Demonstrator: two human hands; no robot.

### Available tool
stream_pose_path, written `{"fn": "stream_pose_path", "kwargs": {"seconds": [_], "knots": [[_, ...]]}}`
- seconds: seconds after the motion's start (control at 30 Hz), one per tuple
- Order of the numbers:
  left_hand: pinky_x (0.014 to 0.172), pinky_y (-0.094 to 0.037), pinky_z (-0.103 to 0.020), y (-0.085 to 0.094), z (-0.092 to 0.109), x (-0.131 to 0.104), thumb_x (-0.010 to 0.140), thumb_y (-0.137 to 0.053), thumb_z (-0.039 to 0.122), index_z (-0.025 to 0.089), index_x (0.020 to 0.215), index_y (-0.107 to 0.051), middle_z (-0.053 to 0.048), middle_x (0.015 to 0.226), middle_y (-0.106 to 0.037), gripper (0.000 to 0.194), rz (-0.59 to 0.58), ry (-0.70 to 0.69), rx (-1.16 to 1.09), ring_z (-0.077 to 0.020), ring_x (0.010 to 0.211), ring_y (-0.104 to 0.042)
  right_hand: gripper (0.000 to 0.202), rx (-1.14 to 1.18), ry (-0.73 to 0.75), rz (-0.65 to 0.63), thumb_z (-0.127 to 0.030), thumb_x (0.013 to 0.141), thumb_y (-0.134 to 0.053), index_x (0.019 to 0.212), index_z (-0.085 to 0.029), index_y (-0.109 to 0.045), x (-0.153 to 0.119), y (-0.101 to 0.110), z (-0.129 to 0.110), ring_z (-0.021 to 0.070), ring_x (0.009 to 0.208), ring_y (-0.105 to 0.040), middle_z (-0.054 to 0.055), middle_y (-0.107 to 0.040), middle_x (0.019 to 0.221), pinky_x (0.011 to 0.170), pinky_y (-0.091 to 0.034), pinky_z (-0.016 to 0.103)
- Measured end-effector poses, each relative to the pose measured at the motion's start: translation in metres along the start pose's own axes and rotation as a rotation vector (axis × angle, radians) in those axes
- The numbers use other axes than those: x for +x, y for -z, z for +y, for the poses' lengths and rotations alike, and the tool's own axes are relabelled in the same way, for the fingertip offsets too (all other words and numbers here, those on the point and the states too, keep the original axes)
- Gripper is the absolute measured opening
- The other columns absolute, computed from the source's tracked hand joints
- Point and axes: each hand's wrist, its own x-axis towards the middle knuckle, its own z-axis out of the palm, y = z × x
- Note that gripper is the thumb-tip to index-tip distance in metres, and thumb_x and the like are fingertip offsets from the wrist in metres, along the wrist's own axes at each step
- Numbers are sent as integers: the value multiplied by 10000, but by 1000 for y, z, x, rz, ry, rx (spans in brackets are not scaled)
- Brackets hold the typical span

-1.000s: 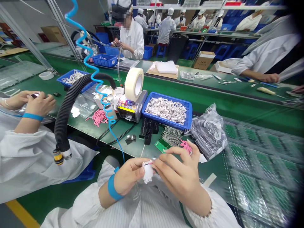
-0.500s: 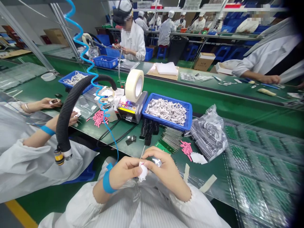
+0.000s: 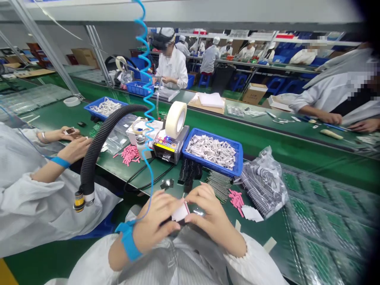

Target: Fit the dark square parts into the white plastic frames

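Observation:
A small flat white piece (image 3: 179,213) with a pinkish-red strip along its right edge is in front of my chest. My right hand (image 3: 209,209) grips its right edge between thumb and fingertips. Across its upper left side lie the stretched fingers of my left hand (image 3: 157,219), slightly blurred, the thumb apart from them below. A blue band (image 3: 128,241) circles my left wrist. Just beyond my hands are dark film pieces (image 3: 167,183), a row of thin strips (image 3: 219,185), pink strips (image 3: 236,201) and white sheets (image 3: 252,213).
A blue bin (image 3: 240,164) of white frames stands behind, beside a tape dispenser (image 3: 166,152) bearing a big tape roll (image 3: 177,118). A black hose (image 3: 95,150) and coiled blue cord (image 3: 145,71) hang left, near a co-worker's hands (image 3: 73,150). Plastic trays (image 3: 320,221) lie right.
The white piece has turned, showing a broader face. My left hand's pinch has loosened, its fingers now stretched across the piece. The camera view has tilted up and shifted left.

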Motion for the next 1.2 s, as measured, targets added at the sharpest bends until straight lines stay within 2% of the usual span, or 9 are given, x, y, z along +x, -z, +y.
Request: {"fn": "stream_pose_path", "kwargs": {"seconds": [0.1,0.23,0.43,0.57,0.7,0.83,0.93,1.03,1.2], "knots": [[1104,-142,-469,2,-4,-9,810,-576,218,321,1295,-473,-44,1160,-656,506,23,-139,275,-252,1057,-576,377,-63,-10,0,-551,841,-474,890,-210,-625,7,-7,-4,179,779,-537,29,-601,798,819,-370,404],[1104,-182,-472,-1,-18,-21,839,-514,146,343,1328,-408,-52,1180,-652,538,134,-130,383,-212,1076,-583,281,-125,-16,-64,-475,817,-572,872,-205,-625,21,-22,-12,179,795,-535,28,-607,816,834,-369,402],[1097,-230,-514,5,-43,-45,815,-548,163,338,1225,-538,-46,1170,-663,446,336,32,287,-232,1082,-590,261,-128,-105,-188,-452,784,-626,820,-195,-650,40,-62,-17,174,812,-524,25,-610,816,818,-364,376],[1068,-323,-489,20,-48,-58,771,-613,216,313,1099,-644,-45,1116,-690,343,357,197,103,-251,1065,-609,245,76,-214,-233,-433,739,-680,747,-189,-666,49,-92,-23,182,799,-503,19,-593,754,853,-332,409],[1037,-375,-463,42,-66,-73,690,-705,251,256,939,-728,-70,1014,-729,250,490,501,-294,-278,1031,-631,249,596,-514,-83,-341,541,-819,667,-200,-656,63,-109,-19,153,748,-514,-19,-591,695,843,-366,359],[919,-497,-388,71,-113,-97,794,-554,102,148,776,-733,-103,837,-754,186,946,683,-1001,-219,842,-700,262,814,-798,188,-401,717,-680,853,-189,-608,82,-102,14,80,551,-482,-38,-558,672,556,-422,233],[828,-553,-327,93,-144,-118,868,-379,41,174,1009,-677,-65,790,-755,355,1236,644,-1256,-169,781,-709,214,976,-1011,336,-366,839,-567,898,-160,-558,95,-92,40,45,461,-441,-51,-523,651,457,-403,189],[788,-568,-304,103,-156,-132,890,-353,61,196,1242,-532,-73,821,-754,418,1243,637,-1303,-176,793,-709,203,1102,-1157,420,-323,891,-520,923,-127,-560,106,-89,54,54,523,-501,-25,-557,723,478,-443,191],[726,-585,-327,96,-157,-130,897,-377,95,167,1306,-461,-138,867,-743,424,1138,697,-1391,-222,817,-707,244,1205,-1249,553,-306,894,-523,1071,-140,-552,121,-100,57,119,760,-596,42,-599,976,635,-525,275]]}}
